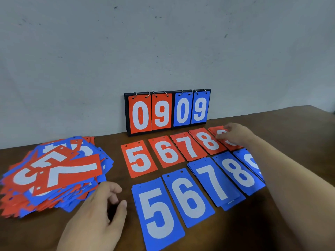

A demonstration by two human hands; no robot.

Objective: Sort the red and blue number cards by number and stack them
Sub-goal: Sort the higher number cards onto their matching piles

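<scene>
A loose heap of red and blue number cards (54,173) lies at the left, a red 7 on top. Laid out in a far row are red 5 (138,159), red 6 (165,151), red 7 (188,145), red 8 (206,141) and a partly hidden red card (217,131). The near row holds blue 5 (157,214), blue 6 (188,198), blue 7 (215,182), blue 8 (239,173) and a blue card (250,160) half under my forearm. My right hand (233,134) rests on the hidden red card, fingers curled at its edge. My left hand (101,212) hovers by the heap, fingers loosely curled, empty.
A black flip scoreboard (167,110) showing red 09 and blue 09 leans against the grey wall at the back of the brown wooden table (253,223). The table's right end (324,113) shows at the far right.
</scene>
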